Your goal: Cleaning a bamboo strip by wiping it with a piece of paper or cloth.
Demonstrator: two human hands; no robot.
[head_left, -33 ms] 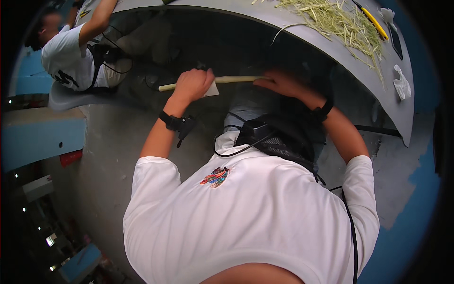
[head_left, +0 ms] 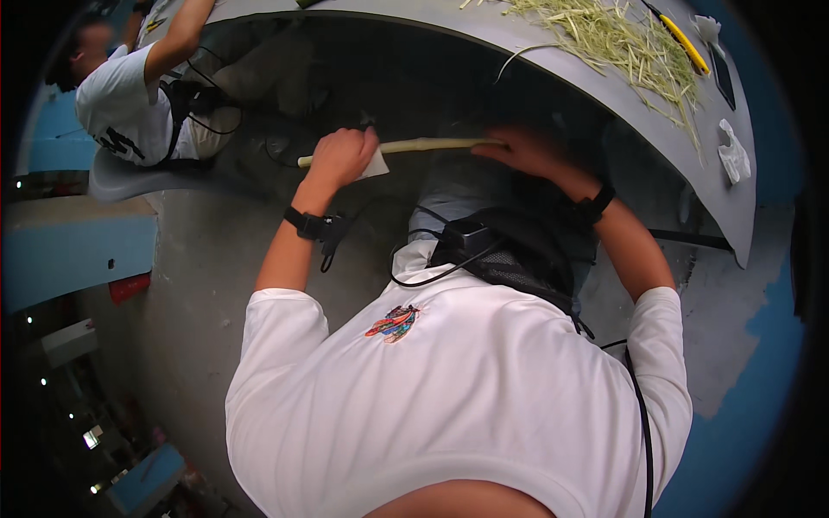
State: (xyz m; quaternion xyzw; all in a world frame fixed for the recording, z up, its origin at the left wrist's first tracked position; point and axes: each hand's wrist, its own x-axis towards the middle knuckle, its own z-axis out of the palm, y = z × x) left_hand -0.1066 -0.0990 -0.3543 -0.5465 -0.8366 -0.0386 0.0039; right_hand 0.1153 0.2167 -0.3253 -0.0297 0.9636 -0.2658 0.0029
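A pale, peeled stick [head_left: 436, 144] with knobby joints lies nearly level in front of me, below the table's edge. My left hand [head_left: 340, 157] is closed round it close to its left end, which pokes out past the fist. Out from under that hand shows a small whitish sheet [head_left: 376, 165], like paper or sandpaper, against the stick. At the right end my right hand [head_left: 523, 150] grips the stick, thumb along it; its other fingers are in shadow and blurred.
Across the top curves a grey table [head_left: 553, 62] bearing a heap of pale green shavings [head_left: 617, 52], a yellow cutter [head_left: 685, 41], a dark flat phone-like object [head_left: 724, 82] and crumpled white plastic [head_left: 734, 155]. Another person [head_left: 129, 104] sits on a grey chair [head_left: 138, 183] at the left.
My left hand has slid a little leftward along the stick with the whitish sheet. The stick and my right hand have shifted slightly to the right.
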